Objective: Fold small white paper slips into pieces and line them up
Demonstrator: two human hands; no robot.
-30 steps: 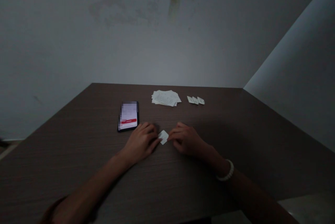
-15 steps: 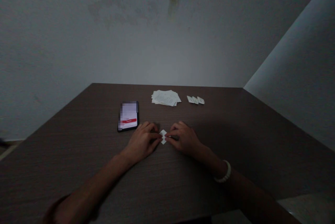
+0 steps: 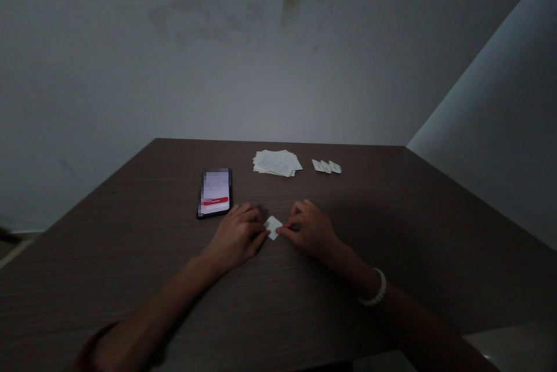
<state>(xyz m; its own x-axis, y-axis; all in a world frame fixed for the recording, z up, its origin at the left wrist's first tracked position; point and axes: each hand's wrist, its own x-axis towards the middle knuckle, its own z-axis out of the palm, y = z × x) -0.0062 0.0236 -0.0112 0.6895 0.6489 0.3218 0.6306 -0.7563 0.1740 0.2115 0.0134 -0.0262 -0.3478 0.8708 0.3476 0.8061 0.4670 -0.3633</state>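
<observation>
A small white piece of folded paper (image 3: 273,227) lies on the dark brown table (image 3: 243,302), its corners turned so it looks like a diamond. My left hand (image 3: 237,233) pinches its left corner between thumb and forefinger. At the right corner, the thumb and forefinger of my right hand (image 3: 311,230) close on the paper. A pale beaded bracelet (image 3: 378,288) circles my right wrist. The paper's underside is hidden.
A phone (image 3: 214,193) with a lit screen lies just beyond my left hand. Farther back is a loose pile of white paper sheets (image 3: 277,163), with several small folded papers (image 3: 326,167) to its right. A wall (image 3: 278,70) rises behind the table.
My right fingers have drawn slightly right, showing more of the small paper's face. My left hand stays at its left corner.
</observation>
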